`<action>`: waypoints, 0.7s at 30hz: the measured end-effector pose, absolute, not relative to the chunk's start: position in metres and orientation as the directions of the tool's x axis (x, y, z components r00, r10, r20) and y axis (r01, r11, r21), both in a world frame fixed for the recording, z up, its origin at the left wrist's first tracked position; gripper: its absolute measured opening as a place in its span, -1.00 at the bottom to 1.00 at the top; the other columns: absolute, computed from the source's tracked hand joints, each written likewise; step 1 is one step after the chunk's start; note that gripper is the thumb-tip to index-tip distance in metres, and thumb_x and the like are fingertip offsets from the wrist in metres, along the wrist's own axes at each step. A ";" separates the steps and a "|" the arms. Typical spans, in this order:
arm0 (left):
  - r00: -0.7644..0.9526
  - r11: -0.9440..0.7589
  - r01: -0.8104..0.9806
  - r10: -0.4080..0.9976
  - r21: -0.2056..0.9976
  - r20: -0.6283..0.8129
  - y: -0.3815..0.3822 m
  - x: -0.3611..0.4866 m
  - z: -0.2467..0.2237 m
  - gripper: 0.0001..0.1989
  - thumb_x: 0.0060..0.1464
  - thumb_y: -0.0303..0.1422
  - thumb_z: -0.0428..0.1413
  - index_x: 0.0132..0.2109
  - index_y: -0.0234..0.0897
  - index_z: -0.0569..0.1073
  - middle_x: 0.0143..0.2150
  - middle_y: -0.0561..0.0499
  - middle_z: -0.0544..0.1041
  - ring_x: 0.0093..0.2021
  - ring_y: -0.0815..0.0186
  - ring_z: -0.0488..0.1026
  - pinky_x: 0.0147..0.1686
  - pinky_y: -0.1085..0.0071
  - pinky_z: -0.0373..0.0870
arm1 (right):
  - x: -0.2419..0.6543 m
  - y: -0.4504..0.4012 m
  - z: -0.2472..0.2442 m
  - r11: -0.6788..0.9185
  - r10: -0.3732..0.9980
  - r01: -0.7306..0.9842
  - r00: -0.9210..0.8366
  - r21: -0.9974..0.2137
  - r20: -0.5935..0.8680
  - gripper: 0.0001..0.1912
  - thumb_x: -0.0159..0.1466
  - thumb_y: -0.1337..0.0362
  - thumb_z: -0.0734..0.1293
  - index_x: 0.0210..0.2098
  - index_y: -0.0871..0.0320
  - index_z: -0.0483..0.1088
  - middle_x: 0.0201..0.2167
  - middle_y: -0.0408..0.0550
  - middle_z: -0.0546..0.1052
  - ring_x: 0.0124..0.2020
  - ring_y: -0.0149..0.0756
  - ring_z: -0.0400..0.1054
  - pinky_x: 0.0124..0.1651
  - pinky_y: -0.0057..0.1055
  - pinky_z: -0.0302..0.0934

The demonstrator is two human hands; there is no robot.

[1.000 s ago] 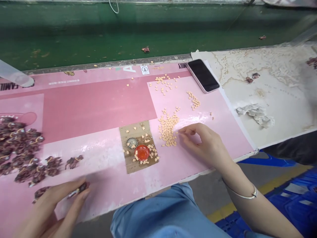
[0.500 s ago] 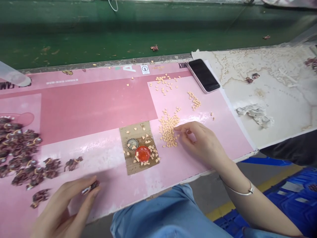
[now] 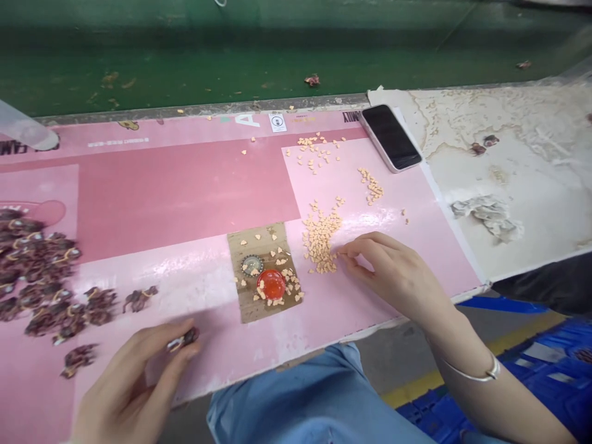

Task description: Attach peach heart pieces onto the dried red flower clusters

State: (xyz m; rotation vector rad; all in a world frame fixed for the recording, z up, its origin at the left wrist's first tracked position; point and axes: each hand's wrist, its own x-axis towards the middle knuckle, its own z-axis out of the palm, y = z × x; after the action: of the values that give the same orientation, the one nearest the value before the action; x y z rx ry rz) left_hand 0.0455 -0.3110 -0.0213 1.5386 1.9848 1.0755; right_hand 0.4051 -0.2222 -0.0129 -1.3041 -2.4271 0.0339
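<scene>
Between the thumb and fingertips of my left hand (image 3: 134,376) is a small dark brown animal figurine (image 3: 189,336) with a pale part on it, held above the pink mat's front edge. My right hand (image 3: 393,271) is closed in a pinch at the right side of a pile of tiny tan pieces (image 3: 322,240); what its fingertips hold, if anything, is too small to make out. Between the hands lies a brown cardboard piece (image 3: 247,308), bearing a red cap (image 3: 272,284) with glossy contents, a grey bottle cap (image 3: 252,266) and scattered tan pieces.
Many similar brown figurines (image 3: 41,271) are heaped at the left. A phone (image 3: 391,137) lies at the mat's back right corner. Crumpled white material (image 3: 488,216) rests on the stained white surface to the right. Behind the table runs a green surface (image 3: 185,55).
My right hand has drawn back slightly from the tan pile, toward the right and front. My left hand, with the figurine, has shifted a little to the right. The camera view has also shifted slightly.
</scene>
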 end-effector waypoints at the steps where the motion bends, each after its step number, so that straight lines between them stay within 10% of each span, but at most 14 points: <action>1: -0.301 0.087 0.599 0.946 0.796 0.123 -0.311 0.052 -0.018 -0.80 0.03 -0.13 0.42 -0.25 -0.10 0.70 -0.28 0.08 0.70 -0.32 0.23 0.62 -0.29 0.46 0.60 | 0.405 -0.223 -0.013 0.578 0.800 0.790 -0.498 -0.206 0.335 -0.82 0.47 0.46 0.28 -0.22 0.05 0.37 -0.39 -0.07 0.61 -0.34 -0.20 0.55 -0.35 -0.32 0.39; 10: -0.215 -0.013 0.393 0.971 0.920 0.105 -0.309 0.088 -0.011 -0.91 0.20 -0.35 0.34 -0.16 -0.05 0.73 -0.24 0.02 0.69 -0.23 0.29 0.62 -0.20 0.45 0.59 | 0.350 -0.240 -0.002 0.666 0.744 0.546 -0.445 -0.508 0.498 -0.70 0.38 0.55 0.38 -0.24 0.01 0.30 -0.31 -0.14 0.71 -0.28 -0.29 0.60 -0.26 -0.38 0.56; 21: -0.236 0.042 0.248 0.972 0.968 0.018 -0.319 0.097 -0.012 -0.85 0.20 -0.31 0.35 -0.08 -0.02 0.71 -0.26 0.06 0.69 -0.29 0.35 0.63 -0.21 0.54 0.60 | 0.334 -0.239 -0.004 0.786 0.614 0.525 -0.609 -0.325 0.502 -0.73 0.36 0.57 0.37 -0.17 0.03 0.39 -0.23 -0.09 0.74 -0.25 -0.20 0.63 -0.16 -0.23 0.64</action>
State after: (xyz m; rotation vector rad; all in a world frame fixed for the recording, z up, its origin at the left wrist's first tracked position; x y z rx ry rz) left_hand 0.0973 -0.3186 -0.0116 1.2639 1.5844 1.2436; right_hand 0.3341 -0.2389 -0.0041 -0.8433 -2.3652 0.1921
